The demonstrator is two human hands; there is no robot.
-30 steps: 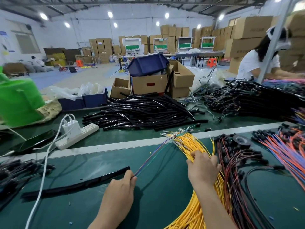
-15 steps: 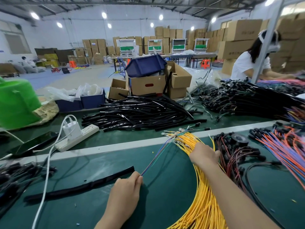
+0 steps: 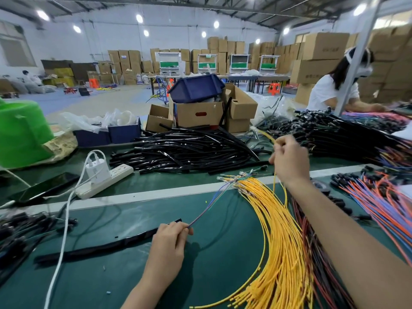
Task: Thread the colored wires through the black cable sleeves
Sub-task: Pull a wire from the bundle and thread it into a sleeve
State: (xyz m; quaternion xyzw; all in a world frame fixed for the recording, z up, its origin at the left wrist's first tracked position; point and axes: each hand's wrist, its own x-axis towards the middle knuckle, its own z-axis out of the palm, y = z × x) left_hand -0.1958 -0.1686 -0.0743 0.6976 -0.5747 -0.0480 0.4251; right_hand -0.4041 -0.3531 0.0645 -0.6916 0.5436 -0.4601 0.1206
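My left hand (image 3: 170,241) rests on the green bench and pinches a thin bunch of blue, purple and green wires (image 3: 209,202) at the mouth of a black cable sleeve (image 3: 107,247) that lies flat to its left. My right hand (image 3: 289,160) is raised above the bench and grips a single yellow wire (image 3: 274,186), whose tip sticks up past the fist while the rest hangs down to the fanned bundle of yellow wires (image 3: 276,241).
A heap of black sleeves (image 3: 189,152) lies behind the white bench divider. Red and black wires (image 3: 312,253) and orange and blue wires (image 3: 379,201) lie right. A power strip with charger (image 3: 102,177) and white cable sit left. Another person (image 3: 332,90) works far right.
My right hand has left the yellow bundle and risen up and back, drawing one yellow wire with it. My left hand has kept its pinch at the sleeve mouth.
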